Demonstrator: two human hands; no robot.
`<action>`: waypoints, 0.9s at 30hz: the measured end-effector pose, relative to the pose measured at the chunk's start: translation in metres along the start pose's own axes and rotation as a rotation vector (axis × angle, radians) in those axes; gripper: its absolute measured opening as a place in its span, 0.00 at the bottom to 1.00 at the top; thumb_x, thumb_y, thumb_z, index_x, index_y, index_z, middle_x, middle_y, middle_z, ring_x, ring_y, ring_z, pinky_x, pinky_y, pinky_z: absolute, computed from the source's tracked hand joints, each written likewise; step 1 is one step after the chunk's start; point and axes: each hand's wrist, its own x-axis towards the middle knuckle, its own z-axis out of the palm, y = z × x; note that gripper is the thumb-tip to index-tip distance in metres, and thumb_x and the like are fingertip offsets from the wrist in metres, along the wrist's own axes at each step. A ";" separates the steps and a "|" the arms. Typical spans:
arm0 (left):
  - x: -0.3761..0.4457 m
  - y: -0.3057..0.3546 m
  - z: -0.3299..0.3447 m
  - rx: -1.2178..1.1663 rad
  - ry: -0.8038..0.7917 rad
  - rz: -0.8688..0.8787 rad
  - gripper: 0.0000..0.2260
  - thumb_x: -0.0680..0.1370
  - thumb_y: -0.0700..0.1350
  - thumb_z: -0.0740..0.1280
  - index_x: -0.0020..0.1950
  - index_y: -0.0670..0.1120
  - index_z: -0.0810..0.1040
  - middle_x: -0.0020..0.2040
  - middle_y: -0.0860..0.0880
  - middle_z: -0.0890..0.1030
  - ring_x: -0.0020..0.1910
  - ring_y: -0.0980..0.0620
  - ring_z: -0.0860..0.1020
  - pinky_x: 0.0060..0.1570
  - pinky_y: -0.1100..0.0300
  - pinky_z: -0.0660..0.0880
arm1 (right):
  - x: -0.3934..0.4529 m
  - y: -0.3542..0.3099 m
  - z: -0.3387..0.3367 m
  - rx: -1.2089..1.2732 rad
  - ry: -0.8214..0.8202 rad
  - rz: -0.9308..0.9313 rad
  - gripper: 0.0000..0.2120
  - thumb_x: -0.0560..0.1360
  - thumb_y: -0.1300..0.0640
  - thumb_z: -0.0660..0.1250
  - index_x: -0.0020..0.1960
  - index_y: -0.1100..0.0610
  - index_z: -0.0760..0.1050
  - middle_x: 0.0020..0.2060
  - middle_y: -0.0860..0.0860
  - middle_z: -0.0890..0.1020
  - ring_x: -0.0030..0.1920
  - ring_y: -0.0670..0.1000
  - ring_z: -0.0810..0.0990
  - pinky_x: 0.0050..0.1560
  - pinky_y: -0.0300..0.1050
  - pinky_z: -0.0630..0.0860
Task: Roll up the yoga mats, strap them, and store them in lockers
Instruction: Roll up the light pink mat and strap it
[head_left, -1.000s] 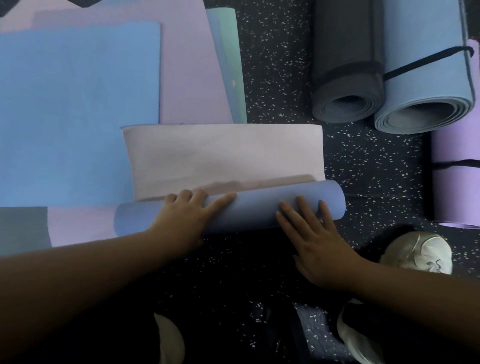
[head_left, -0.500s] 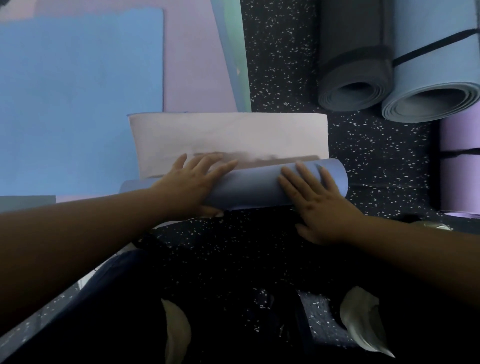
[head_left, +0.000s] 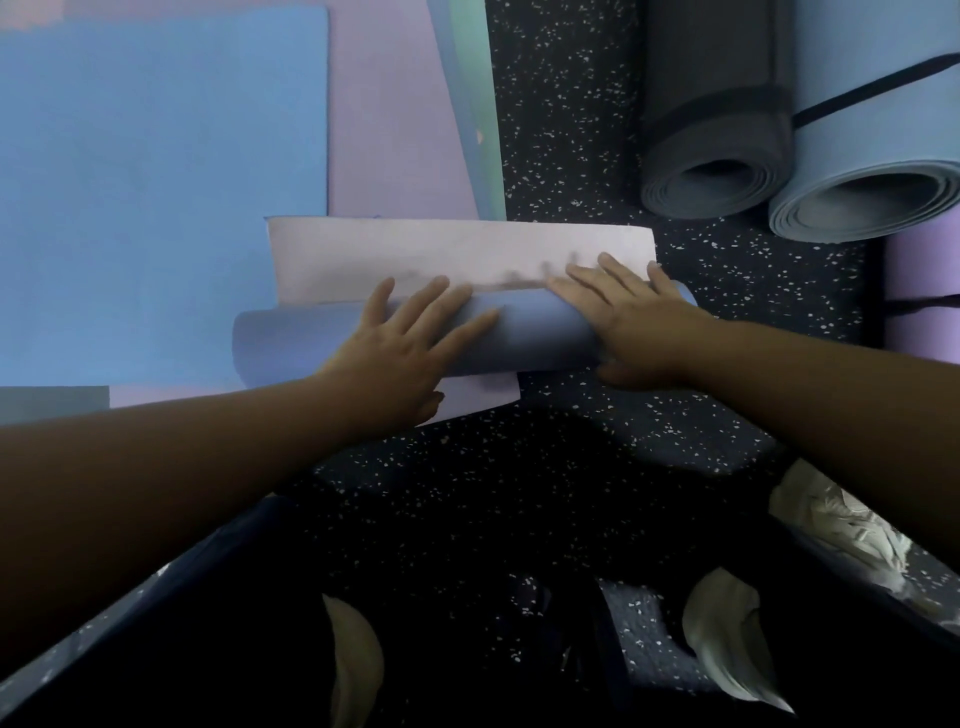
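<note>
While both palms press flat on it, the half-rolled mat (head_left: 524, 338) lies crosswise on the speckled dark floor (head_left: 566, 104), its blue-violet outer face forming the roll and its pale pinkish inner face still spread out flat beyond the hands. The left hand (head_left: 410, 338) rests on the middle of the roll with fingers straight and spread; the right hand (head_left: 623, 306) lies over the roll's right end, fingers likewise straight, their tips reaching onto the flat pale part. Neither hand curls round anything. Left of the roll lie flat mats: a blue mat (head_left: 156, 197), a lilac mat (head_left: 389, 130) and a green-edged mat (head_left: 475, 104), overlapping. At upper right sit finished rolls (each with a dark strap around it): a grey roll (head_left: 717, 130), a light blue roll (head_left: 872, 156) touching it, and a purple roll (head_left: 924, 291) at the frame edge. No container shows.
</note>
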 end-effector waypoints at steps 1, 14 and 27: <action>0.002 -0.001 0.000 0.032 -0.035 -0.013 0.52 0.57 0.56 0.79 0.74 0.46 0.58 0.69 0.37 0.71 0.66 0.36 0.72 0.57 0.32 0.69 | 0.003 0.000 -0.003 0.018 -0.010 0.016 0.49 0.71 0.51 0.68 0.77 0.44 0.35 0.78 0.47 0.43 0.77 0.53 0.40 0.73 0.63 0.43; 0.037 -0.028 -0.017 -0.061 -0.237 -0.192 0.46 0.70 0.69 0.64 0.79 0.55 0.44 0.78 0.46 0.54 0.76 0.41 0.51 0.68 0.33 0.51 | -0.009 -0.023 0.022 -0.119 0.419 0.061 0.48 0.55 0.60 0.72 0.74 0.62 0.61 0.73 0.60 0.65 0.72 0.65 0.64 0.63 0.72 0.62; 0.025 -0.026 -0.003 0.098 0.031 -0.154 0.46 0.62 0.57 0.77 0.72 0.41 0.62 0.67 0.36 0.73 0.63 0.35 0.73 0.57 0.31 0.67 | -0.002 -0.021 -0.001 0.008 0.146 0.072 0.52 0.69 0.50 0.67 0.76 0.49 0.29 0.76 0.47 0.33 0.75 0.54 0.32 0.73 0.60 0.36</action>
